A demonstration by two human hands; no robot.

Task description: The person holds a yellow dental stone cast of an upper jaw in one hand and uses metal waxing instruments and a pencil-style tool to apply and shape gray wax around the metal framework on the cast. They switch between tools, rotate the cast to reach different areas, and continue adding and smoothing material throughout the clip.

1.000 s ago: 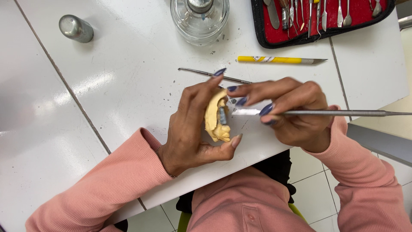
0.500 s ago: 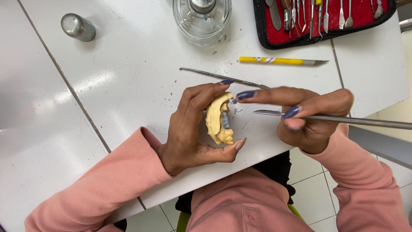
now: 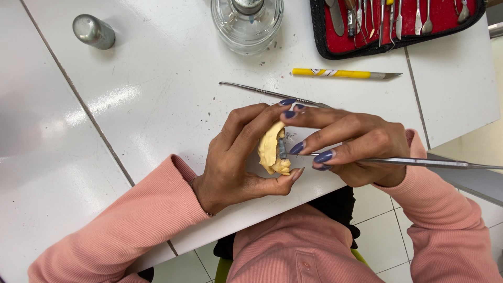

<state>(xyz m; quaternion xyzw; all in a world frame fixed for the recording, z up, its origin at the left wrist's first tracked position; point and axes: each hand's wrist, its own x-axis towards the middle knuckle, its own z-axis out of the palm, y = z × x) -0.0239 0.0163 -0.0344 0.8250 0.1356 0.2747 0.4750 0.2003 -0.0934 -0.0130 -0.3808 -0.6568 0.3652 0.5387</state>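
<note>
Left hand [image 3: 236,157]: closed around a yellow dental cast [image 3: 271,151], thumb under the lower end, fingertips over the upper end, held just above the near edge of the white table [image 3: 157,94]. Right hand [image 3: 356,149]: closed in a pen grip on a thin metal tool [image 3: 419,162], tip at the grey patch on the side of the cast that faces it, handle running out past the wrist toward the right.

To do this step well: keep the cast pinched firmly at both ends so that no push from the tool turns it; rest a finger of the right hand against the left-hand fingers for a brace, as the index fingertips seem to touch now; work in short, light strokes with only the tip on the grey part; tilt the cast toward the eyes so the worked face stays in sight.

Long axis of the cast: roughly from the left thumb up to the left fingertips, curved like an arch, bulge toward the left palm, hollow side toward the right hand. Long axis of the tool: nearly level, across that of the cast.

Beyond the fingertips: a second metal tool [image 3: 272,94] flat on the table, then a yellow-handled knife [image 3: 340,73], a glass jar [image 3: 246,21] and a red-lined case of instruments [image 3: 398,26]. Far off past the left wrist: a small metal cylinder [image 3: 93,31].
</note>
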